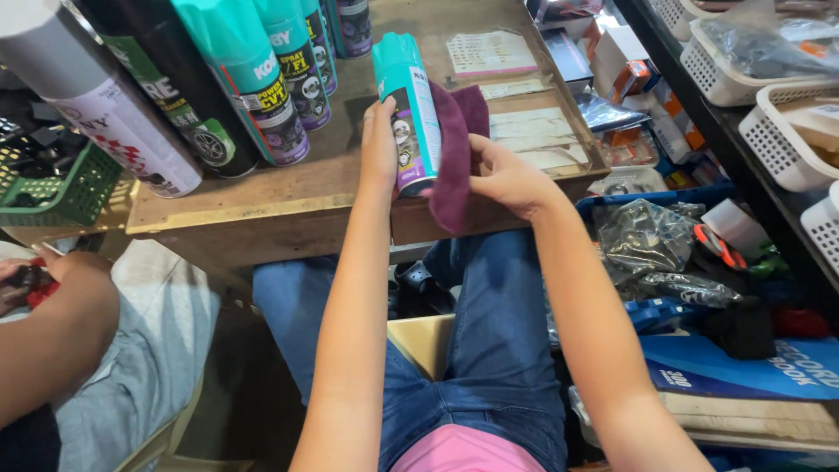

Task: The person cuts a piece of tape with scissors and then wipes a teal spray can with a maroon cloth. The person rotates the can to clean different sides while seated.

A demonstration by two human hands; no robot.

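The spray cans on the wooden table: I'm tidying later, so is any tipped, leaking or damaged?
Nothing stands out. The standing cans are upright and capped; the left hand holds the teal spray can while the right hand presses a purple cloth to it. No spill shows on the table.

My left hand (pixel 378 149) grips a teal spray can (pixel 408 109) upright at the bench (pixel 288 205) edge. My right hand (pixel 507 179) presses a purple cloth (pixel 454 157) against the can's right side. More cans (pixel 262 79) stand left of it.
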